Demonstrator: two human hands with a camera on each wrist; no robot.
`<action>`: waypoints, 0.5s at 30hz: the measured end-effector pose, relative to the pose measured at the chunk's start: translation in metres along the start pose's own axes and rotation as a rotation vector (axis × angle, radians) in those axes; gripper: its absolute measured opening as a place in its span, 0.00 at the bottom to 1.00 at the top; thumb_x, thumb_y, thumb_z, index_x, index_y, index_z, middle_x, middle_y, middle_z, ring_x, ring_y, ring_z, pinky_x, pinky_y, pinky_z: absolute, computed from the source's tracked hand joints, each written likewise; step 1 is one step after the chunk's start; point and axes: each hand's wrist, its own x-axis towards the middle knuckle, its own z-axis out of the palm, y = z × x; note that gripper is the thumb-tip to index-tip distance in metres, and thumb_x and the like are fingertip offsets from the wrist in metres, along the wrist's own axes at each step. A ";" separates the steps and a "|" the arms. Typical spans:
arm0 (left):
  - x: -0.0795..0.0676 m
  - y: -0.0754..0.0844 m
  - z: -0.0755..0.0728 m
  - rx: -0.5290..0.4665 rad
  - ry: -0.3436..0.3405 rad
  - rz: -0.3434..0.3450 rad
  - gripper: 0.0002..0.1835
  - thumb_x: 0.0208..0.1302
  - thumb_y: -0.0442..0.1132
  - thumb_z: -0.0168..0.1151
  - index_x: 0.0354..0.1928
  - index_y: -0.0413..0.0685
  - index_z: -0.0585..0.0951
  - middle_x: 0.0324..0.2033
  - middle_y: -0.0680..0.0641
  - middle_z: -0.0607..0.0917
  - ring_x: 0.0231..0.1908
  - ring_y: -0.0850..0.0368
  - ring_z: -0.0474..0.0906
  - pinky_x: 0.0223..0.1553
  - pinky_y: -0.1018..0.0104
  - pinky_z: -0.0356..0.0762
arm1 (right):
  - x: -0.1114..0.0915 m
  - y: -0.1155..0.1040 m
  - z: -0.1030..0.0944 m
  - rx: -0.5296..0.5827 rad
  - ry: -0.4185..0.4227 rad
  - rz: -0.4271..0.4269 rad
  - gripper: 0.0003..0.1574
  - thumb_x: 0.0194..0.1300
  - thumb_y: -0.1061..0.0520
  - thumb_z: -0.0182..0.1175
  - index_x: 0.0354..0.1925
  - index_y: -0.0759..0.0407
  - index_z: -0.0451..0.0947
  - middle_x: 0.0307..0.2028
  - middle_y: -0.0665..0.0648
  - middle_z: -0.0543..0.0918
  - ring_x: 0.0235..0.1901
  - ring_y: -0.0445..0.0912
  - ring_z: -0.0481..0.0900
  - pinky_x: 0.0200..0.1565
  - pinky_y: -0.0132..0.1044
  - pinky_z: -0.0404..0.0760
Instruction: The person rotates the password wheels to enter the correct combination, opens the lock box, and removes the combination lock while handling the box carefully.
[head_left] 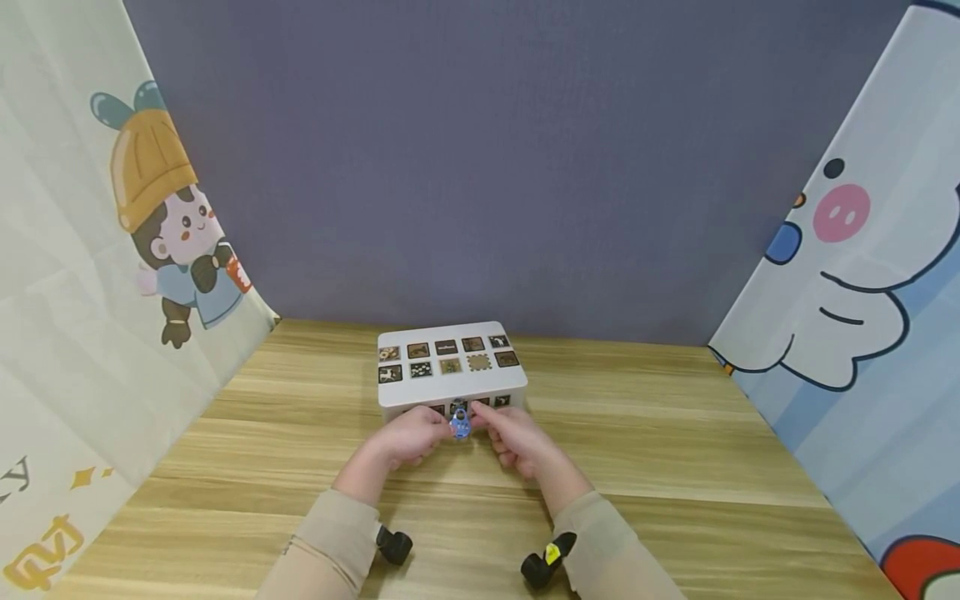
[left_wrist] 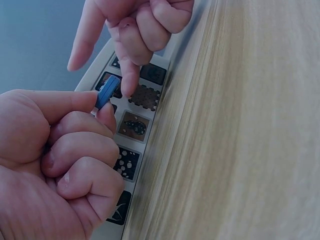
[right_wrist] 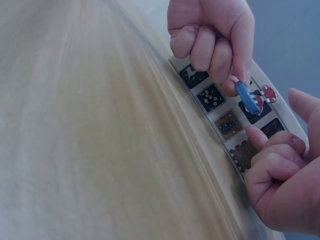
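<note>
A white box (head_left: 450, 385) patterned with square animal pictures lies on the table, its front side facing me. In front of it my left hand (head_left: 412, 433) pinches a small blue padlock (head_left: 461, 425) between thumb and index finger, its other fingers curled in. White dial-like marks run along the padlock's edge in the right wrist view, and a small red piece (right_wrist: 269, 93) shows just beyond it. My right hand (head_left: 517, 437) is close to the box front on the other side, thumb and index finger (left_wrist: 85, 47) spread apart with nothing between them.
The wood-grain table (head_left: 637, 450) spreads around the box. A dark grey panel (head_left: 480, 167) stands behind it. Cartoon-printed cloths hang at the left (head_left: 60, 250) and right (head_left: 862, 333) sides.
</note>
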 end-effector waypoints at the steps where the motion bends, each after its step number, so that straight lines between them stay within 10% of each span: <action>1: 0.000 0.000 0.000 0.000 0.000 0.000 0.12 0.73 0.37 0.55 0.41 0.32 0.81 0.13 0.57 0.64 0.12 0.65 0.54 0.14 0.73 0.55 | 0.000 0.000 0.000 -0.002 0.004 -0.003 0.35 0.68 0.33 0.61 0.49 0.64 0.83 0.16 0.44 0.60 0.15 0.38 0.53 0.17 0.29 0.54; 15: 0.001 -0.001 0.004 -0.007 0.015 -0.002 0.15 0.72 0.37 0.56 0.24 0.46 0.71 0.12 0.57 0.63 0.11 0.64 0.54 0.13 0.73 0.54 | -0.003 -0.004 0.000 0.031 0.007 -0.019 0.34 0.67 0.36 0.64 0.48 0.66 0.82 0.16 0.44 0.60 0.15 0.37 0.53 0.16 0.28 0.53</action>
